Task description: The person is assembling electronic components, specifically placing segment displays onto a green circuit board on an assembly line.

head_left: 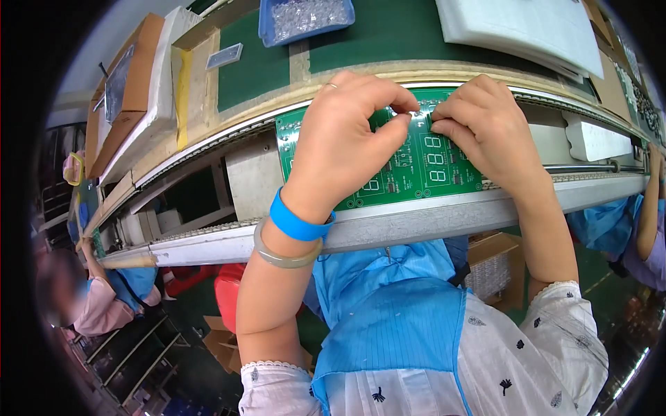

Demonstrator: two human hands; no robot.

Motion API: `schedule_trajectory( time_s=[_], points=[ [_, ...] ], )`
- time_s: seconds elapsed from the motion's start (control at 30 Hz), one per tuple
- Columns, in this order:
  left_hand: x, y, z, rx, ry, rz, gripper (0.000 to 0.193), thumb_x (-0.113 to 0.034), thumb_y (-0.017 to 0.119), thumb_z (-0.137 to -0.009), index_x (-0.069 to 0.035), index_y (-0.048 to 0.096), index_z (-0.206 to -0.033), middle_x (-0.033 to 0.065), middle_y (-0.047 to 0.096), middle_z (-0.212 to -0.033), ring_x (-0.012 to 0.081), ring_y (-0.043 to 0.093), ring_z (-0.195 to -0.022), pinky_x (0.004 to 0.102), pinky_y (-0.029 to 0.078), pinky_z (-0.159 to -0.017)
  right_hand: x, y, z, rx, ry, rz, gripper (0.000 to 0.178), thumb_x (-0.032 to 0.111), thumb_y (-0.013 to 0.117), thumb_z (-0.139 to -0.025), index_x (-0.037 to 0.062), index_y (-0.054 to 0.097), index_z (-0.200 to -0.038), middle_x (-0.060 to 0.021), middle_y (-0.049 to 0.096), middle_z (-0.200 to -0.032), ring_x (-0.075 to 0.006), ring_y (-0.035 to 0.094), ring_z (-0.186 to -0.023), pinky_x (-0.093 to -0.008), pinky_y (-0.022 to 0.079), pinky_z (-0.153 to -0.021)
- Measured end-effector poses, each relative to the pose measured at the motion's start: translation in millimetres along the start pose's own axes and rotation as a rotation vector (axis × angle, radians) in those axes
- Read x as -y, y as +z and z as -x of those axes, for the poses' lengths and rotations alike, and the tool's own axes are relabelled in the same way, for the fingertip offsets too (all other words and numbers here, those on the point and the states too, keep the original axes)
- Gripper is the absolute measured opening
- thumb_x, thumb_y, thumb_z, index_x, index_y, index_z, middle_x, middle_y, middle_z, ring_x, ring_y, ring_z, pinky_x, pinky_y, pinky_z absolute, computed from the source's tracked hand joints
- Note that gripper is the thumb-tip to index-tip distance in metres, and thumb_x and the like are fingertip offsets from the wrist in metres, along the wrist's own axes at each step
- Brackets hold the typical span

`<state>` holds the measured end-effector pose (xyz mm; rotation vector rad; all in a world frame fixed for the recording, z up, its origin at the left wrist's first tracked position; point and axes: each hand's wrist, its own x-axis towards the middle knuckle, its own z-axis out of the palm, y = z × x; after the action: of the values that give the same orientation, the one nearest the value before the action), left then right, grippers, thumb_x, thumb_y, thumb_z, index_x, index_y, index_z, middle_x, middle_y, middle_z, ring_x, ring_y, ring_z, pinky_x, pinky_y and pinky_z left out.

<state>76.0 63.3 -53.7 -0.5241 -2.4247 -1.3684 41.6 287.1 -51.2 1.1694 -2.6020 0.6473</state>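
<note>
A green circuit board (pixel 409 184) with printed digit outlines and small soldered parts lies across the rails of the line in front of me. Over its left half reaches my left hand (pixel 354 132), thumb and forefinger closed in a pinch near the board's upper middle. My right hand (pixel 485 128) is also pinched, its fingertips just above the board a little to the right. Whatever either pinch holds is too small or too hidden to make out. Both hands cover parts of the board.
Beyond the rail, a blue bin (pixel 267 28) holds many small clear pieces. A small clear case (pixel 224 56) lies on the green bench, and white foam sheets (pixel 520 28) are stacked at the far right. The metal rail (pixel 444 218) runs in front of me. Other people work at both sides.
</note>
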Motion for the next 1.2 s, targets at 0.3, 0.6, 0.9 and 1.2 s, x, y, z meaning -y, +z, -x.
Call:
schedule_trajectory(
  time_s=[0.3,0.6,0.9,1.2],
  points=[
    [-7.4,9.7,-1.9,0.125,-0.008,-0.290,0.011,-0.007,0.077,-0.078,-0.012,0.078,-0.087,0.0004,0.072,-0.083,0.0210,0.060,-0.090,0.0362,0.040,-0.089,-12.1,-5.5,4.9,-0.142,0.162,-0.214,0.015,0.019,0.074,-0.088,0.0049,0.075,-0.093,-0.0102,0.070,-0.091,-0.0309,0.063,-0.091,-0.0415,0.051,-0.082],
    [-10.0,13.9,-3.3,0.154,0.019,-0.387,0.010,-0.009,0.076,-0.079,-0.014,0.078,-0.087,-0.0011,0.071,-0.081,0.0199,0.062,-0.090,0.0377,0.036,-0.091,-14.0,-6.6,9.6,-0.194,0.154,-0.214,0.017,0.021,0.073,-0.089,0.0042,0.074,-0.093,-0.0107,0.071,-0.093,-0.0306,0.063,-0.093,-0.0411,0.051,-0.083],
    [-13.6,16.3,-3.2,0.129,0.020,-0.370,0.008,-0.010,0.074,-0.078,-0.015,0.076,-0.083,-0.0008,0.070,-0.075,0.0220,0.060,-0.088,0.0405,0.034,-0.088,-14.5,-7.4,11.8,-0.211,0.151,-0.207,0.018,0.022,0.073,-0.088,0.0040,0.074,-0.092,-0.0114,0.070,-0.095,-0.0326,0.063,-0.095,-0.0421,0.052,-0.083],
    [-13.7,19.1,-4.1,0.130,0.012,-0.386,0.007,-0.011,0.075,-0.077,-0.016,0.076,-0.082,-0.0004,0.070,-0.075,0.0222,0.060,-0.087,0.0407,0.034,-0.087,-15.4,-8.3,12.1,-0.198,0.150,-0.194,0.018,0.022,0.072,-0.088,0.0046,0.074,-0.093,-0.0115,0.071,-0.097,-0.0327,0.063,-0.097,-0.0428,0.052,-0.084]
  ],
)
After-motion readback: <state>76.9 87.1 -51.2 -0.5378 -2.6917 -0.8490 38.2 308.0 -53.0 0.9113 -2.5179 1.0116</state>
